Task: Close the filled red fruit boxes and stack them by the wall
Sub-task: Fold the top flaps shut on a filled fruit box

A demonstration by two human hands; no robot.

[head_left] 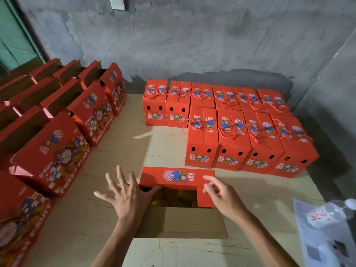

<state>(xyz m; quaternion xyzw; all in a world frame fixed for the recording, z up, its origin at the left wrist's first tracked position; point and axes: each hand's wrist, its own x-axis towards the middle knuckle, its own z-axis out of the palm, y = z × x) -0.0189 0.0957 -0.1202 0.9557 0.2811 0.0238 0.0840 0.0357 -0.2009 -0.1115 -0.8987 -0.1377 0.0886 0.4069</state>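
An open red fruit box (pixel 176 177) stands in front of me on the wooden table (pixel 119 151), yellow fruit (pixel 183 197) showing inside. Its far flap with the printed picture is folded over; the brown near flap (pixel 185 222) lies toward me. My left hand (pixel 127 197) is spread flat at the box's left edge, thumb touching the far flap. My right hand (pixel 219 193) rests with loosely bent fingers on the small red right side flap (pixel 204 199). Several closed red boxes (pixel 240 132) with red rope handles stand in two rows by the grey wall.
Several open red boxes (pixel 57 151) stand in rows along the left side of the table. A plastic water bottle (pixel 331 212) lies on printed paper (pixel 325 243) at the right edge. A concrete wall (pixel 192 45) rises behind the table.
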